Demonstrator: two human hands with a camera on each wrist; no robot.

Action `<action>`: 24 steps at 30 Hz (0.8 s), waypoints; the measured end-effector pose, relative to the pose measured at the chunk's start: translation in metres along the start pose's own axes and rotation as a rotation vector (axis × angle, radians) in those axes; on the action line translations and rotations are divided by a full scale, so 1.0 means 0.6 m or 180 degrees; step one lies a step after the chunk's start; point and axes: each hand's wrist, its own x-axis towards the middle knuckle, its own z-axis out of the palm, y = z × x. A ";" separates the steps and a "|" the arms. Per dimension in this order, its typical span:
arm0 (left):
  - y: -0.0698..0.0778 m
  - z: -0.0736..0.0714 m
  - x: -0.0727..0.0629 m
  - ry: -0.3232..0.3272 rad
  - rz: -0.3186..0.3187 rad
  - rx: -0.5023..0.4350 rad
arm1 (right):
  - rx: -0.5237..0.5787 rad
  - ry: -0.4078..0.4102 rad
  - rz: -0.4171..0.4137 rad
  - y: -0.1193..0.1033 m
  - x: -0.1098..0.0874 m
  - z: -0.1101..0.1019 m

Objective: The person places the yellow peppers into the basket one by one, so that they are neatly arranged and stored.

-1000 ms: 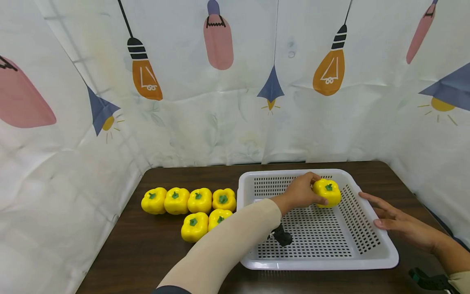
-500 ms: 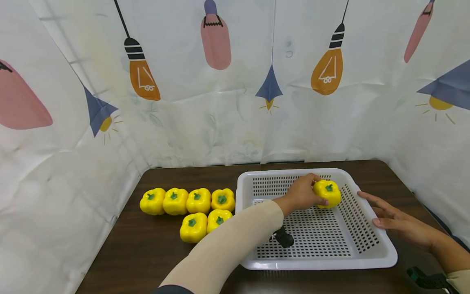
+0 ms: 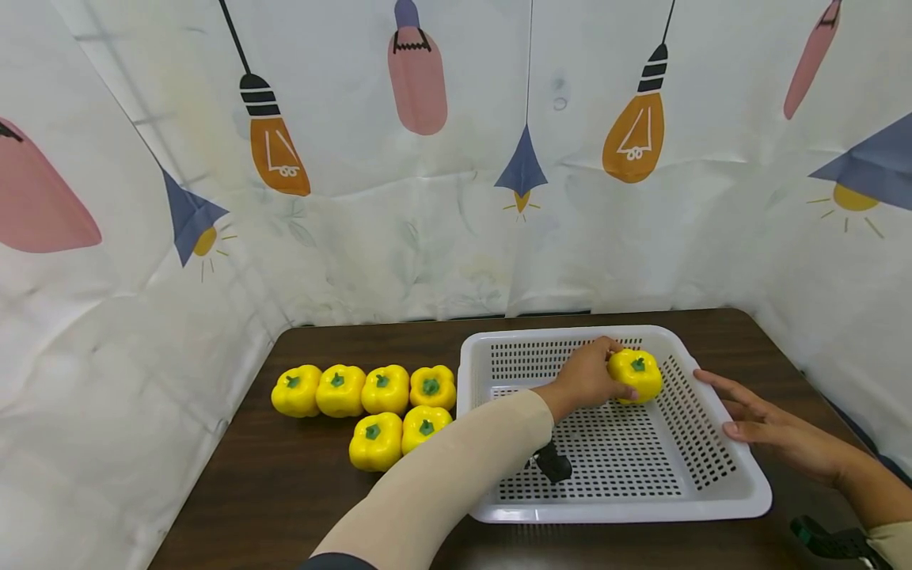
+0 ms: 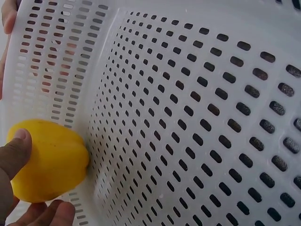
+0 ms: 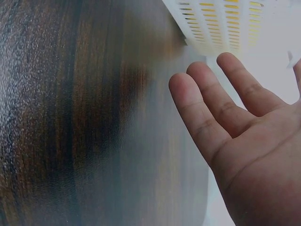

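A yellow bell pepper (image 3: 636, 377) with a green stem sits in the far right corner of a white perforated basket (image 3: 613, 513). My left hand (image 3: 587, 374) reaches across the basket and grips that pepper, thumb on one side and fingers on the other. In the left wrist view the pepper (image 4: 54, 162) lies close to the slotted side wall. At the basket's right rim, my right hand (image 3: 784, 431) touches the edge with fingers extended. The right wrist view shows this hand (image 5: 249, 122) with loosely straight fingers beside the basket's outer wall (image 5: 216, 23).
Left of the basket, several yellow bell peppers (image 3: 342, 390) stand in a back row, with more peppers (image 3: 376, 442) in front, partly hidden by the left sleeve (image 3: 442, 475). All rest on a dark wooden table (image 3: 242, 475). A printed white curtain (image 3: 399, 253) hangs behind.
The view has shifted very slightly. Both hands, the gripped bell pepper and the basket stay practically where they were.
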 end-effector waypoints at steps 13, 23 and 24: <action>-0.003 -0.003 0.001 -0.0045 0.0110 0.0229 | -0.0045 0.0021 0.0003 -0.001 -0.001 0.000; 0.000 -0.021 -0.005 -0.0181 0.0156 0.0364 | -0.0036 0.0005 -0.0046 -0.002 -0.003 0.002; 0.001 -0.025 -0.006 -0.0200 0.0172 0.0380 | -0.0031 0.0003 -0.0047 -0.002 -0.003 0.002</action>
